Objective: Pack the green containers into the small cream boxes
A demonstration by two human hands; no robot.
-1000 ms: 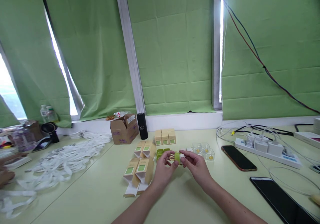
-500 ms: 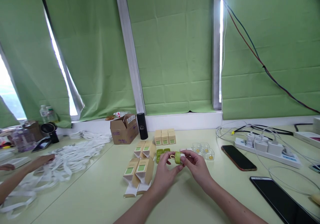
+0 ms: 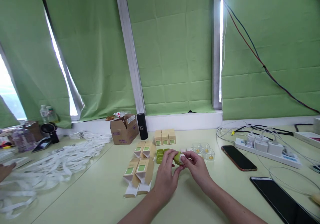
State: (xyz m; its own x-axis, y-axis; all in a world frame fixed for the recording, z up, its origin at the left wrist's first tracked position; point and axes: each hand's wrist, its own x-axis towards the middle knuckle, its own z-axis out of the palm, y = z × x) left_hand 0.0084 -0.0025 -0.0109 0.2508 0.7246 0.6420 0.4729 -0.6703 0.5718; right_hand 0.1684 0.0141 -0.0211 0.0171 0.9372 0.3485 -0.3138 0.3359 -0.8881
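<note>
Your left hand (image 3: 165,171) and right hand (image 3: 198,169) together grasp what looks like a small green-and-white container (image 3: 178,158), right of the open cartons (image 3: 145,166) on the bench (image 3: 187,200).

At the far edge of your pale tbl (image 3: 95,194) there's a white sill (image 3: 180,120); green blinds (image 3: 175,57) hang above, btwn grey posts (image 3: 130,47), w/ daylight (image 3: 11,87) on L.

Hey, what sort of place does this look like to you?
Probably a shared workroom or small workshop: a broad pale tabletop bears rows of small tan boxes and a big heap of white straps, and another person's hand shows at the left edge.
</note>
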